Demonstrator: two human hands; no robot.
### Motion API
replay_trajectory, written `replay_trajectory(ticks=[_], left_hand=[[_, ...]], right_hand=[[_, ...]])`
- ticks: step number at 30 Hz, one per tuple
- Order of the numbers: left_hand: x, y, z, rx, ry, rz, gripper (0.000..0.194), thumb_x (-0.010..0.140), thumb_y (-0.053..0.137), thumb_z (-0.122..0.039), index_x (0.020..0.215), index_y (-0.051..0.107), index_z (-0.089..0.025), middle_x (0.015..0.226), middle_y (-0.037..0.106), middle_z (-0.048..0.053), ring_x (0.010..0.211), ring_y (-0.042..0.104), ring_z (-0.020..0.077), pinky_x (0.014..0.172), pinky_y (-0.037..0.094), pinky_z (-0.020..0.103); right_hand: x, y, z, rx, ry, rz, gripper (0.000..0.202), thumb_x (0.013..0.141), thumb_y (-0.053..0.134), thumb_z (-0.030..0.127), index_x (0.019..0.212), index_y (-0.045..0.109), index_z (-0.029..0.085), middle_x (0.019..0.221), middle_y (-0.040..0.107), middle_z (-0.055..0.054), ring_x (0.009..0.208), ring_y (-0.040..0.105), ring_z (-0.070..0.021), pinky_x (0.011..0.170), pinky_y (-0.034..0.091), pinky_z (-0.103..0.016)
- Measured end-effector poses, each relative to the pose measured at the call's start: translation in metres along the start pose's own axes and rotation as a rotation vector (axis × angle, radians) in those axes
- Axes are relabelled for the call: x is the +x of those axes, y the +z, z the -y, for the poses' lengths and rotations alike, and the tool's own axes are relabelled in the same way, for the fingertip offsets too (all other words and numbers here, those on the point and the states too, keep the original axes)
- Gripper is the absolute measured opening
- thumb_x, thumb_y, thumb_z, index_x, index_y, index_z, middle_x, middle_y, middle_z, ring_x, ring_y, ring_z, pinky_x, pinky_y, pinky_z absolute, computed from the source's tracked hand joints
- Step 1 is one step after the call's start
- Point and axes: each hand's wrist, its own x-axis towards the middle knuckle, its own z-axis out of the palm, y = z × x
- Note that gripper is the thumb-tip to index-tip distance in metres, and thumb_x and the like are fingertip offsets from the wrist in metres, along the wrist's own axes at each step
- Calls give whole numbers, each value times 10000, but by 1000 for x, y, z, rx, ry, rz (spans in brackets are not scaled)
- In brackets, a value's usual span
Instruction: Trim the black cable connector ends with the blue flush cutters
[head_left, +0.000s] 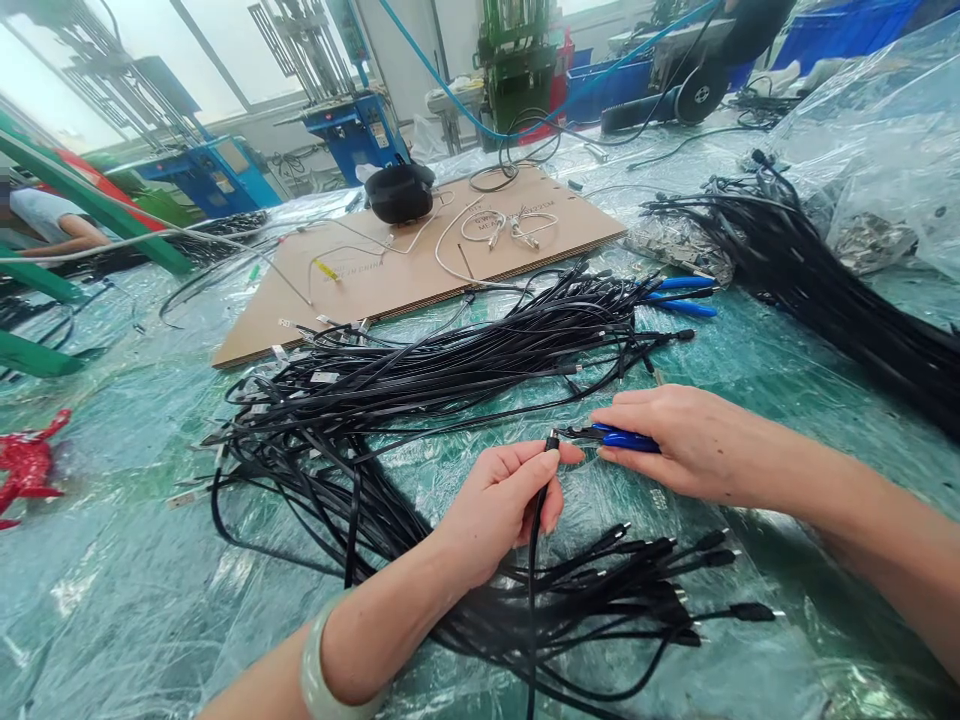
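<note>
My left hand (499,505) pinches a black cable (533,560) just below its connector, which points upward with a metal tip. My right hand (667,440) is wrapped round blue-handled cutters (628,440), whose dark jaws reach left to the connector's tip. Whether the jaws touch it cannot be made out. Behind both hands stretches a thick bundle of black cables (465,350), with metal plugs at its left end. More black cables (622,590) lie below my hands, their connectors pointing right.
Brown cardboard (435,250) bears a black container (400,192) and pale cables. Another blue-handled tool (686,308) lies behind the bundle. Dark cables (840,270) lie at right, and a red object (28,465) at left. Another person's arm (79,235) shows at far left.
</note>
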Motion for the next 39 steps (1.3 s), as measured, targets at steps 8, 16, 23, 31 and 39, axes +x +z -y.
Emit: replay_trajectory(ticks=[8, 16, 23, 31, 39], left_hand=[[0, 0, 0, -42, 32, 8, 316, 882, 462, -335, 1032, 633, -114, 457, 471, -45, 357, 286, 43, 333, 196, 148], [0, -1, 1, -36, 59, 16, 314, 901, 441, -342, 1039, 624, -127, 491, 499, -36, 365, 302, 41, 333, 221, 141], [1, -1, 1, -37, 71, 31, 301, 899, 446, -341, 1014, 629, -132, 507, 507, -32, 375, 317, 41, 334, 231, 139], [1, -1, 1, -80, 51, 8, 278, 897, 445, -324, 993, 622, -133, 495, 515, -27, 381, 354, 49, 332, 219, 140], [2, -2, 2, -164, 57, 37, 265, 898, 448, -315, 982, 623, -134, 500, 532, -21, 379, 391, 56, 331, 215, 153]], right_hand=[[-2, 2, -1, -35, -2, -87, 245, 880, 465, 316, 1001, 616, 166, 835, 607, -80, 738, 578, -205, 631, 425, -303], [0, -2, 0, -55, -8, -95, 242, 869, 472, 274, 1004, 621, 139, 842, 593, -91, 758, 567, -221, 652, 441, -330], [2, -1, -1, -67, -26, -114, 222, 848, 511, 237, 1008, 627, 137, 847, 592, -88, 763, 564, -216, 653, 435, -318], [2, 1, -1, -77, -8, -100, 215, 848, 514, 230, 1003, 629, 136, 809, 582, -71, 730, 557, -207, 625, 428, -311], [3, 4, 0, -44, 7, -110, 213, 851, 518, 238, 1002, 633, 142, 812, 600, -71, 738, 578, -199, 628, 433, -296]])
